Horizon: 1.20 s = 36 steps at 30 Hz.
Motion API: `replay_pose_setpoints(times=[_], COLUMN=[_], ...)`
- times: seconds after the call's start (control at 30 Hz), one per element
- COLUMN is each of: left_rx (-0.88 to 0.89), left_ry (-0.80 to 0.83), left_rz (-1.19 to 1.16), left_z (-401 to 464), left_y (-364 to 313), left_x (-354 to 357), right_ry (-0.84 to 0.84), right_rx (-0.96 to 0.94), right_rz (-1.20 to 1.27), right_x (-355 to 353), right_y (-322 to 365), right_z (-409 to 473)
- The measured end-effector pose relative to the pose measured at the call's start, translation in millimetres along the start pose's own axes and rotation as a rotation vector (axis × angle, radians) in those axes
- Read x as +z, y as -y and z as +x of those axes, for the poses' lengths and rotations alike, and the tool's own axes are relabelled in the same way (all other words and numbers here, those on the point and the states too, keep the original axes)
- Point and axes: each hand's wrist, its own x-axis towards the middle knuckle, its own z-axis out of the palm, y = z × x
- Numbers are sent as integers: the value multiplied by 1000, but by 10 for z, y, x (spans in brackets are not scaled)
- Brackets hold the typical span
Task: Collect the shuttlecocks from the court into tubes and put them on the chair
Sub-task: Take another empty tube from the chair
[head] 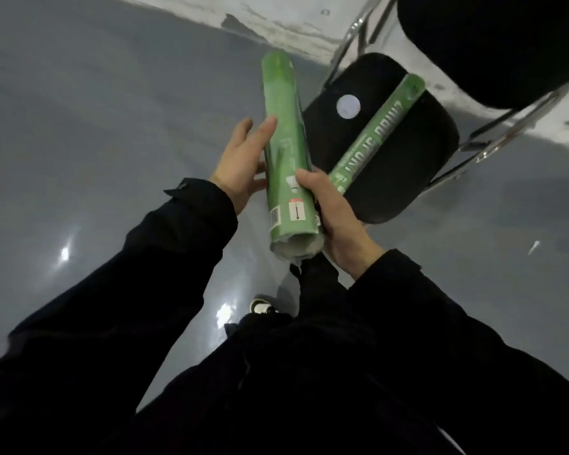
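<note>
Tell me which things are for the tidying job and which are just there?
For the job:
held green tube
second green tube
chair
left hand
right hand

Just there:
white round sticker
shoe

Two green tubes on show: one [284, 152] gripped near its lower end by the right hand [334, 218], the other [378, 133] just beyond that grip, lying across the chair [418, 178]. One chair, two hands, the left [240, 165] flat against the held tube. One shoe [260, 305] below.
</note>
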Motion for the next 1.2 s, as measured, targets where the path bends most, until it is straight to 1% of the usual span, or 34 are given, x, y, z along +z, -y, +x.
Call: replay_pose_setpoints(times=[0.1, 0.23, 0.3, 0.37, 0.43, 0.53, 0.63, 0.77, 0.83, 0.93, 0.97, 1.03, 1.1, 1.17, 1.2], left_rx=[-15, 33, 24, -11, -39, -24, 30, 71, 76, 110, 153, 254, 354, 368, 370], left_ry=[-115, -286, -341, -357, -414, -466, -569, -784, -838, -929, -963, -1035, -1115, -1218, -1285], left_rz=[-152, -357, -462, -558, -653, -835, -1018, -1250, -1372, -1513, -1561, -1624, -1708, -1809, -1826], left_z=[-494, -1328, -1757, -2210, -2643, -3183, -3562, -4006, -4218, -4570, -4675, -4920, -5173, -5470, -5616], left_y=[288, 802, 1140, 1486, 1839, 2404, 2992, 3661, 3950, 4352, 4482, 4712, 4951, 5129, 5250], left_x=[-498, -1172, -1526, -1825, -2113, -2495, -2809, -3196, -3388, -3698, -3802, -4018, -4245, -4475, -4552], right_ry=[103, 280, 323, 336, 371, 479, 712, 1001, 1125, 1337, 1430, 1639, 1844, 1988, 2029], right_rx=[60, 116, 108, 87, 34, -25, -114, -93, -85, -125, -147, -245, -442, -605, -641], right_rz=[-198, -538, -684, -805, -906, -1051, -1190, -1121, -1081, -1121, -1166, -1304, -1426, -1463, -1469], right_x=[475, 1147, 1463, 1780, 2159, 2731, 3255, 3834, 4117, 4560, 4711, 4999, 5302, 5635, 5788], right_y=[-139, -528, -758, -1024, -1355, -1898, -2373, -2899, -3162, -3553, -3690, -3979, -4317, -4725, -4931], right_z=[-198, -534, -719, -873, -1022, -1260, -1600, -2084, -2288, -2568, -2653, -2809, -2984, -3167, -3271])
